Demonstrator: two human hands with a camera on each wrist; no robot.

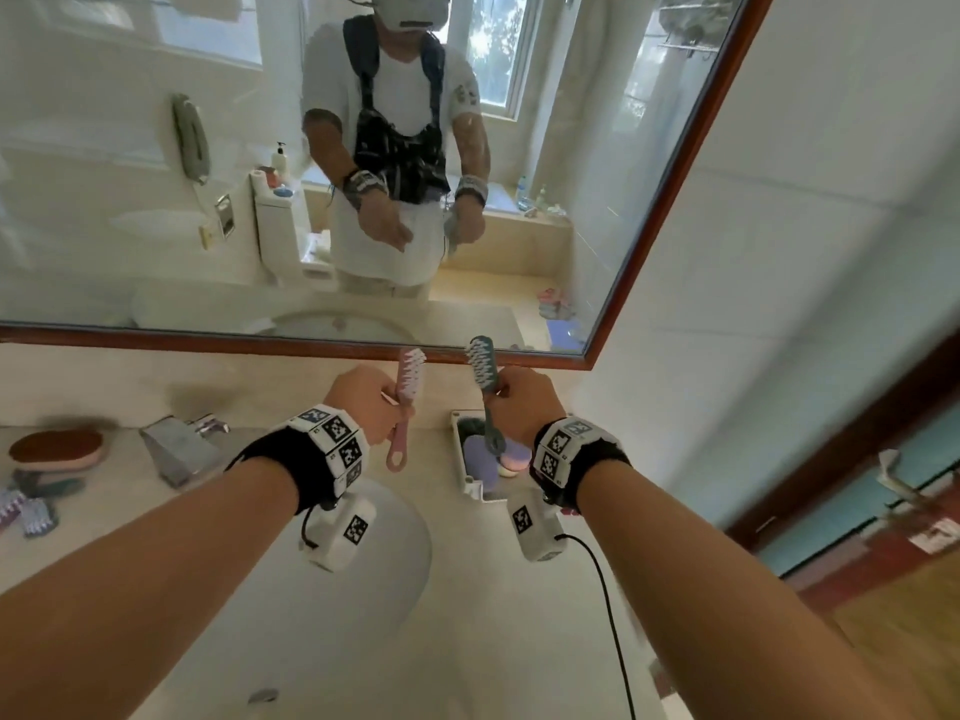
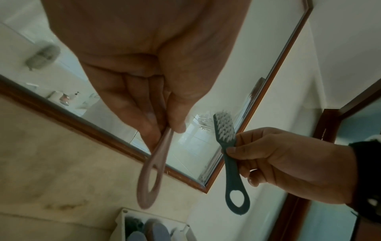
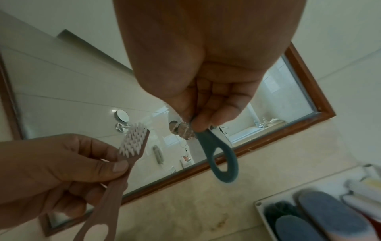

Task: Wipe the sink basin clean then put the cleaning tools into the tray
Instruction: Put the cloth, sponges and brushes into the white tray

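Note:
My left hand [image 1: 370,402] pinches a pink brush [image 1: 408,392] by its handle, bristles up, above the far rim of the white sink basin [image 1: 395,553]. In the left wrist view the pink brush [image 2: 153,171] hangs from my left hand [image 2: 164,128]. My right hand [image 1: 511,402] grips a teal brush [image 1: 483,371], whose handle hangs over the white tray [image 1: 460,459]. The right wrist view shows my right hand [image 3: 195,127] on the teal brush [image 3: 218,156], and the tray [image 3: 261,212] holding several sponges and pads. The pink brush [image 3: 132,146] and my left hand [image 3: 82,161] show at left.
A chrome faucet [image 1: 179,449] stands left of the basin. Further left on the counter lie a brown-topped sponge [image 1: 57,449] and more brushes [image 1: 31,511]. A wood-framed mirror [image 1: 311,345] hangs right behind the counter. A wall [image 1: 779,356] closes the right side.

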